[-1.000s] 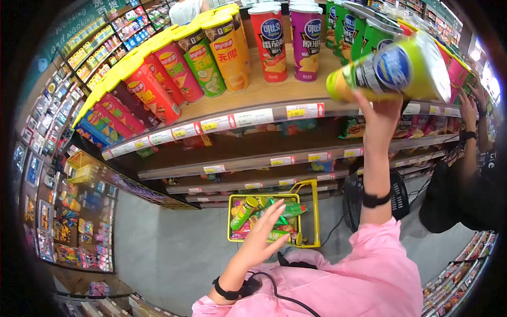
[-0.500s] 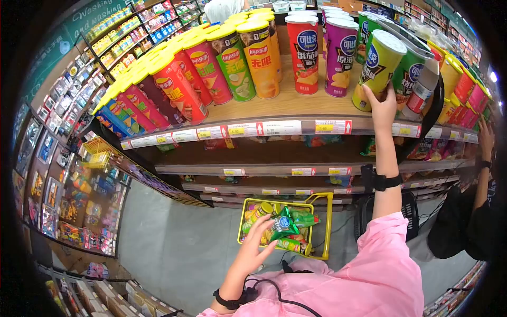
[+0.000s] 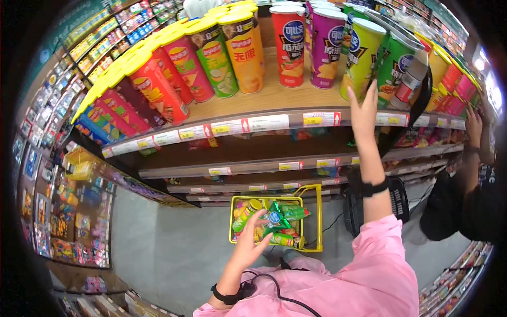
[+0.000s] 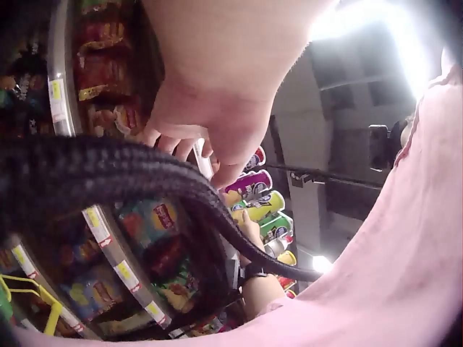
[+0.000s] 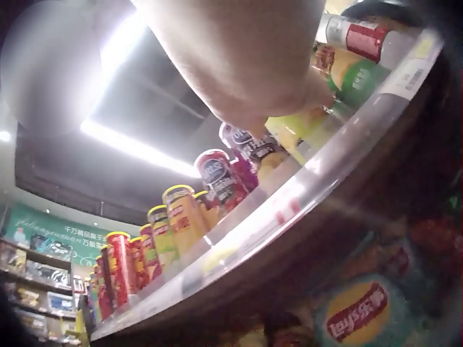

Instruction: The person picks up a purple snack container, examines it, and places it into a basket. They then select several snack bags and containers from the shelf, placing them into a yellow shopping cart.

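The right hand (image 3: 363, 111) is spread wide, holding nothing, right beside the lime chip can (image 3: 360, 58). A bump could knock that can off the shelf (image 3: 274, 98). The left hand (image 3: 248, 245) hangs loose, holding nothing.

The right arm, in a pink sleeve, reaches straight up, its hand (image 3: 364, 108) raised with fingers spread. The left hand (image 3: 250, 242) hangs low, fingers loosely extended, holding nothing.
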{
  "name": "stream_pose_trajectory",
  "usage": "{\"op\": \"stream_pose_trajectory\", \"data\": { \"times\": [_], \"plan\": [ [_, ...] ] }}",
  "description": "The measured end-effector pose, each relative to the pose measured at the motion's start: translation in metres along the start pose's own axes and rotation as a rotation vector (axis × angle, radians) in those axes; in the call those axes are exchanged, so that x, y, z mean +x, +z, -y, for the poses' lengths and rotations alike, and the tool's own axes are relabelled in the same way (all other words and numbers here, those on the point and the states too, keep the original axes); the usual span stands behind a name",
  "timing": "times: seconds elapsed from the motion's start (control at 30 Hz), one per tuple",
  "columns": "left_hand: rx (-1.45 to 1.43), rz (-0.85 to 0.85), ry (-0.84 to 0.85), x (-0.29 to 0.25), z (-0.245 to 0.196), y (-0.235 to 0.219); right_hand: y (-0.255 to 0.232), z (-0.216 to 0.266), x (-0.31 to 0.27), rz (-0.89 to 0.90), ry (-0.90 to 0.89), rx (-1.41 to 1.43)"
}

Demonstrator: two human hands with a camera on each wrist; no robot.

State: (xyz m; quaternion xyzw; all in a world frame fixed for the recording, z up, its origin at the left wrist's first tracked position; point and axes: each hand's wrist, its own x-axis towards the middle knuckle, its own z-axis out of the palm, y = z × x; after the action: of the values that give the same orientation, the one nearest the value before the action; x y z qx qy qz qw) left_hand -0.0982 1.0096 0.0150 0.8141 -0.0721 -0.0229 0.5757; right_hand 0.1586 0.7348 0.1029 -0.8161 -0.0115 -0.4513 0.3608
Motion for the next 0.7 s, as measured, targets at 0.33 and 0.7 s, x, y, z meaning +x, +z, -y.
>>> {"op": "stream_pose_trajectory", "data": {
  "times": [0.33,0.7],
  "plan": [
    [0.114,0.027,0.131,0.033,0.042,-0.079,-0.047,0.039,-0.278,1.02,0.299,0.145],
    [0.324,-0.435,0.362,0.086,0.042,-0.197,0.009,0.149,-0.318,1.533,-0.08,-0.172]
  ]
}}
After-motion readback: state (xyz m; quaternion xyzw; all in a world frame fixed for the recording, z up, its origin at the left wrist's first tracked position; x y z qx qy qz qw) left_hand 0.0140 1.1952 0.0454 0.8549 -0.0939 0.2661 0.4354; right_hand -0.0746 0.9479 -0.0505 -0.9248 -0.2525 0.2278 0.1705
